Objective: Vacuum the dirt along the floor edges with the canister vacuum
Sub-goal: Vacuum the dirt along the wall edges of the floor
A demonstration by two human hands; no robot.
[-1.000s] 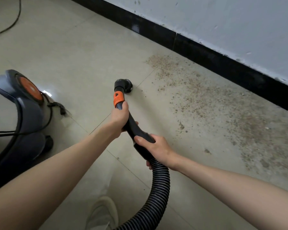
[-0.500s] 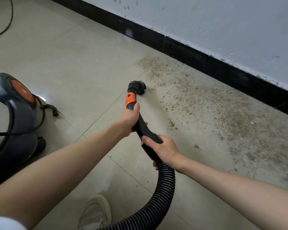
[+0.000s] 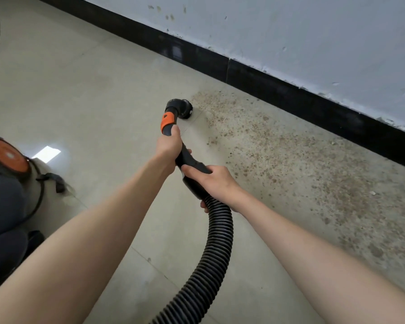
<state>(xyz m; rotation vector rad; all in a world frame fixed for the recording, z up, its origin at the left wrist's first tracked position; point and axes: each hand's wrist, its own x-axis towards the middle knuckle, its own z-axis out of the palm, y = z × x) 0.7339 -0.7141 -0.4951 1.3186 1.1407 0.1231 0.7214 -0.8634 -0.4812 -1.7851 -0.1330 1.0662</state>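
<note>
Dirt (image 3: 297, 160) along tiled floor (image 3: 80, 97) edge

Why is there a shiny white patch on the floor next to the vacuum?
In the head view, that patch is glare: light reflecting off the glossy floor tile beside the canister vacuum. The same view's wide lens stretches both forearms at the bottom edge, and the dirt looks sharp, not blurred.

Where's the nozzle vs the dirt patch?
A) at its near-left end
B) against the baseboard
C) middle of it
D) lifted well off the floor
A: the nozzle sits on the floor at the left tip of the dirt, short of the baseboard.
</note>
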